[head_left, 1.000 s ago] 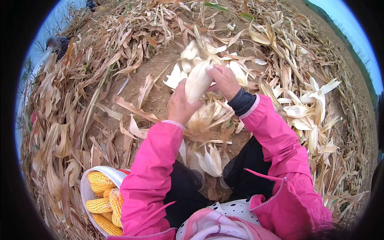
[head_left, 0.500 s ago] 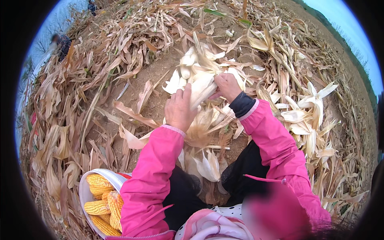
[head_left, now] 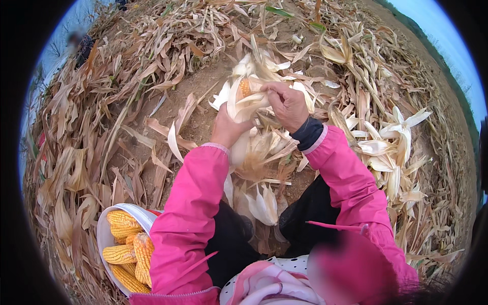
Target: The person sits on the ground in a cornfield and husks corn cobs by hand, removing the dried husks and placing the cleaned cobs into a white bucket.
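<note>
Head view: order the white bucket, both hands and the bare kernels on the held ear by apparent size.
1. White bucket, clearly largest.
2. Left hand and right hand: too alike to rank.
3. Bare kernels, smallest.

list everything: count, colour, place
partly husked corn ear: one, yellow and cream, centre
bucket: one, white, lower left
husked ears: at least five, yellow, in bucket
corn husks: many, cream, centre, right
dry leaves: many, tan, all around
soil: patches, brown, centre
person: at least one, dark-clothed, upper left
sky: two patches, blue, upper corners
left hand, right hand: two, bare, centre
sleeves: two, pink, below hands
trouser legs: two, black, bottom
scarf: one, pinkish, bottom
</note>
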`<action>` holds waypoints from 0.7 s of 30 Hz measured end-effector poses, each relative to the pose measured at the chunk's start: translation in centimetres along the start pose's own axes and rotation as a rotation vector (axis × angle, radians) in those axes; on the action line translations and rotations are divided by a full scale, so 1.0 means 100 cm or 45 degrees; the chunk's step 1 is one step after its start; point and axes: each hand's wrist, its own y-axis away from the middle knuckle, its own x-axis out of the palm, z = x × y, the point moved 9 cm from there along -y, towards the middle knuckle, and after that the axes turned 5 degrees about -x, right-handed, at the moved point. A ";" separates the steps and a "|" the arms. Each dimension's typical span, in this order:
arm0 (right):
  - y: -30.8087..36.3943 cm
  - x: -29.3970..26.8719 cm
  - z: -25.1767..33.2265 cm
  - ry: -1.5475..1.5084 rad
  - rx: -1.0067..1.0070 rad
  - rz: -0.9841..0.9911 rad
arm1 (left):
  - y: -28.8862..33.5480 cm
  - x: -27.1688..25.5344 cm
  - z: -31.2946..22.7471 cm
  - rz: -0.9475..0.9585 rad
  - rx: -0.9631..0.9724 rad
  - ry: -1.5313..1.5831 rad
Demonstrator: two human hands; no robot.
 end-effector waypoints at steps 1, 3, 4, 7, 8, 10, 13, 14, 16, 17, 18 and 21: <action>0.002 0.005 0.011 -0.036 -0.107 -0.002 | -0.004 0.002 0.004 0.083 -0.050 0.303; 0.002 0.015 0.011 -0.204 -0.187 0.070 | -0.003 0.013 0.009 0.315 -0.141 0.690; 0.001 0.017 0.001 -0.448 -0.047 0.061 | 0.003 0.019 0.004 0.436 -0.191 0.888; 0.004 0.028 -0.025 -1.023 0.360 0.011 | 0.015 0.028 0.003 0.653 -0.268 1.068; 0.004 0.032 -0.028 -1.100 0.403 0.004 | 0.018 0.029 0.003 0.701 -0.271 1.130; 0.007 0.037 -0.033 -1.251 0.491 -0.012 | 0.017 0.031 0.008 0.714 -0.266 1.175; 0.006 0.038 -0.037 -1.381 0.526 -0.042 | 0.015 0.037 0.008 0.687 -0.395 1.376; 0.005 0.038 -0.036 -1.439 0.533 -0.046 | 0.016 0.037 0.003 0.678 -0.389 1.396; 0.006 0.038 -0.036 -1.453 0.565 -0.060 | 0.017 0.034 -0.006 0.656 -0.373 1.433; 0.008 0.039 -0.035 -1.447 0.558 -0.068 | 0.016 0.034 0.000 0.636 -0.414 1.371; 0.009 0.039 -0.035 -1.441 0.552 -0.076 | 0.015 0.034 0.007 0.616 -0.455 1.309; 0.005 0.030 -0.023 -1.100 0.297 -0.060 | 0.016 0.033 0.003 0.547 -0.410 1.191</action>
